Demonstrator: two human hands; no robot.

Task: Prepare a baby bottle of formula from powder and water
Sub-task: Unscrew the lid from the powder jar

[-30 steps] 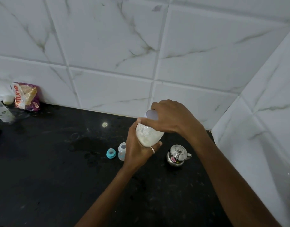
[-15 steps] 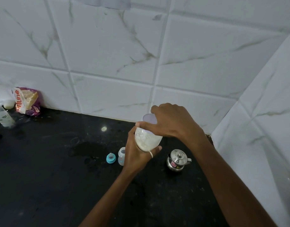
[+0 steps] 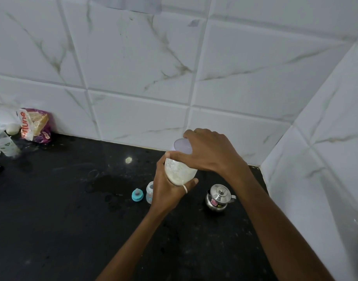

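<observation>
Powder jar: a clear jar (image 3: 180,173) of white powder, held in the air above the black counter (image 3: 52,220), tilted with its top away from the wearer.
Lid: a pale lid (image 3: 182,146) sits on the jar's top; whether it is tight or already loosened cannot be told.
Left hand: the left hand (image 3: 168,191) is wrapped round the jar's lower body from beneath, ring visible on one finger.
Right hand: the right hand (image 3: 210,153) is clamped over the lid from above, fingers spread on its rim.
Handling, judged: rigid and smooth-walled, moderately heavy with powder, likely slippery if hands are damp; best held at the body with the lid turned separately, and kept upright once open.
Baby bottle: the open bottle (image 3: 150,192) stands on the counter, partly hidden behind the left wrist.
Teat cap: a blue teat cap (image 3: 137,195) lies just beside the bottle, to its left.
Steel pot: a small lidded steel pot (image 3: 219,197) stands below the right forearm, apart from the bottle.
Obstructions: a wet patch (image 3: 107,183) lies near the bottle; a printed packet (image 3: 35,125) rests against the wall, well apart.
</observation>
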